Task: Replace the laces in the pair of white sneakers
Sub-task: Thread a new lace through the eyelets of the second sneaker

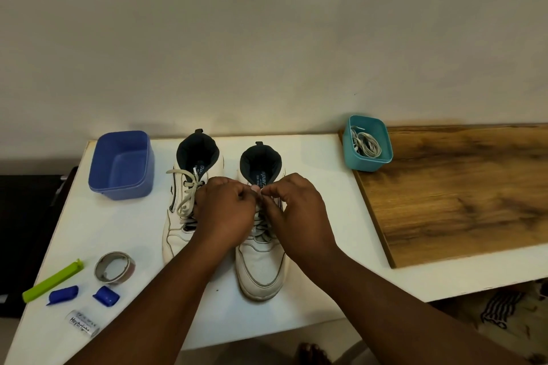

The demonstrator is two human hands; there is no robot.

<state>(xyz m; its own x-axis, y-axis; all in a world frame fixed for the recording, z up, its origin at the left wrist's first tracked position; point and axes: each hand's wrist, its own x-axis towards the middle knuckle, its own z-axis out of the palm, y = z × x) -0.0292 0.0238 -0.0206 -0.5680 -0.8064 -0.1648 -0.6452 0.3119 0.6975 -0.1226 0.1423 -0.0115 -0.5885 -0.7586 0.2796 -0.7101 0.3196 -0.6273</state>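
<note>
Two white sneakers stand side by side on the white table (pixel 326 216), toes toward me. The left sneaker (pixel 178 234) has a pale lace (pixel 186 195) loosely tied over its tongue. On the right sneaker (pixel 261 270), the lace (pixel 261 228) crosses the eyelets and its upper part is hidden by my hands. My left hand (pixel 225 210) and my right hand (pixel 299 213) meet above its tongue, fingertips pinched on the lace ends. A teal box (pixel 367 166) at the back right holds a coil of pale laces (pixel 366 144).
An empty blue tub (pixel 98 178) stands at the back left. Near the front left lie a tape roll (pixel 115 267), a green clip (pixel 53 280), two blue caps (pixel 63 294), (pixel 106 295) and a small white tube (pixel 82 322). A wooden board (pixel 462 192) lies at the right.
</note>
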